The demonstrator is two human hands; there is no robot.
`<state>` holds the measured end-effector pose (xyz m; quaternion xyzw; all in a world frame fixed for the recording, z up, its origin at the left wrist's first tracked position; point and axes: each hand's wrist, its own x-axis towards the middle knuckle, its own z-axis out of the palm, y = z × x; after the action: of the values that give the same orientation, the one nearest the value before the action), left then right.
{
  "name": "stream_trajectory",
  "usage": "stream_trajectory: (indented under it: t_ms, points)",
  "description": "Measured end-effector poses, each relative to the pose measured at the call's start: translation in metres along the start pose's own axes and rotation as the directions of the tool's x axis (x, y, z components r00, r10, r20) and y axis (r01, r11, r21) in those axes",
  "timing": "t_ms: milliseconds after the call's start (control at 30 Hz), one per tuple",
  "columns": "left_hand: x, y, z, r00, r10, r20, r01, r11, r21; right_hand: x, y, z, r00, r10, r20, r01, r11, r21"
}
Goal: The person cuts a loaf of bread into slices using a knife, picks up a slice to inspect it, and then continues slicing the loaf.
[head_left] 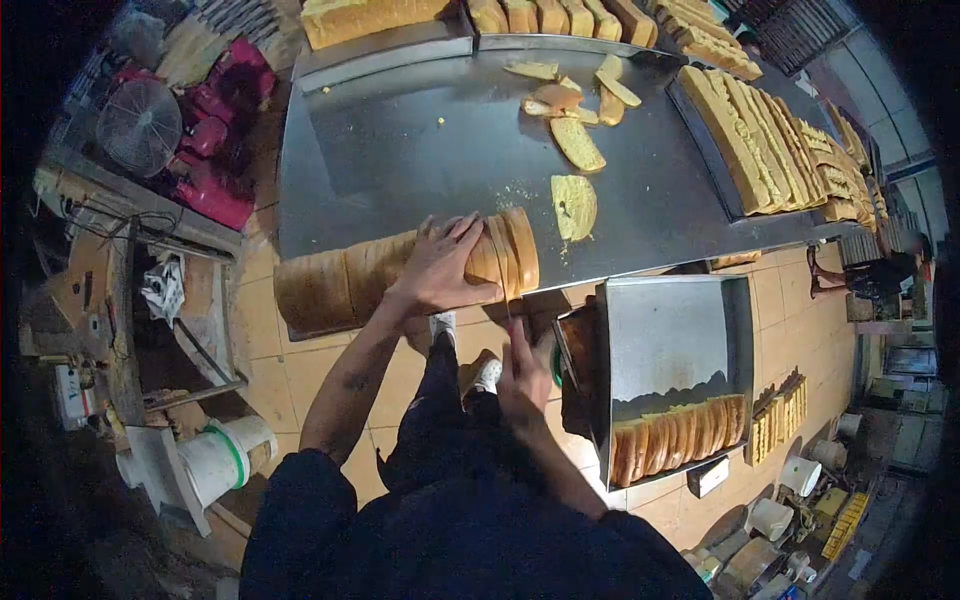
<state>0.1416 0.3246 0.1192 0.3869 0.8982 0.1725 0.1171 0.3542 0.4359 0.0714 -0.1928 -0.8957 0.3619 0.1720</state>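
A long brown-crusted loaf of bread [320,285] lies along the near edge of the metal table. My left hand [445,262] grips it from above near its right end, fingers over the top and thumb on the near side. In my right hand [525,378], closed round its handle, is a knife [499,262]; the thin blade stands in the bread just right of my left fingers. Cut slices [520,245] stand together at the loaf's right end. A flat end piece of bread [574,208] lies on the table beyond them.
Several bread offcuts [578,143] are scattered on the metal table [400,130]. Trays of sliced bread [735,140] line its right and far sides. At my right, a metal tray [665,330] holds a row of slices. A bucket [235,450] stands lower left; another person [880,275] is far right.
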Motion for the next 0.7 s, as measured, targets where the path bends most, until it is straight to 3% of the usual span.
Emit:
stream_trajectory:
  t_ms: [33,133,167,200,267,333,433,500,567,667,700]
  points:
    - [-0.001,0.001,-0.001,1.0,-0.002,0.0,0.002,1.0,0.007,-0.01,-0.005,-0.011,0.999,0.029,0.025,-0.031,0.996,0.089]
    - [0.0,0.001,-0.002,0.999,-0.035,0.033,0.034,0.999,0.024,0.012,-0.01,0.004,0.998,0.06,0.015,-0.061,0.997,0.054]
    - [0.0,0.002,-0.004,0.999,-0.037,0.03,0.037,0.999,0.016,0.029,-0.004,0.015,1.0,-0.029,-0.01,0.029,0.999,0.032]
    - [-0.001,0.003,-0.005,0.999,-0.036,0.022,0.036,0.999,0.011,0.036,-0.008,0.016,1.0,0.016,-0.006,-0.015,0.992,0.129]
    - [-0.001,0.002,-0.003,0.999,-0.028,0.041,0.027,0.999,0.038,0.014,-0.007,0.005,1.0,0.003,-0.007,-0.003,1.0,-0.005]
    - [0.0,0.002,-0.005,0.998,-0.034,0.055,0.031,0.999,0.044,-0.01,0.0,-0.004,0.984,-0.12,-0.13,0.14,0.977,0.16]
    - [0.002,-0.001,-0.004,1.0,-0.024,0.011,0.024,1.0,0.009,0.016,-0.008,0.007,0.988,0.095,0.119,-0.1,0.994,0.042]
    - [-0.003,0.002,0.002,1.0,-0.018,-0.004,0.018,1.0,-0.024,0.05,-0.031,-0.005,0.883,0.338,0.326,-0.353,0.935,-0.011]
    - [-0.001,0.001,-0.001,1.0,-0.009,-0.007,0.009,1.0,-0.027,0.01,0.002,0.005,0.981,0.142,0.133,-0.15,0.987,0.049]
    - [0.0,0.002,-0.005,0.998,-0.04,0.041,0.04,0.999,-0.001,-0.004,-0.002,0.006,0.998,-0.001,-0.067,0.007,0.995,0.099]
    - [0.0,-0.001,0.001,1.0,-0.026,0.007,0.027,1.0,-0.015,0.004,0.002,0.01,0.999,0.05,-0.006,-0.05,0.998,0.042]
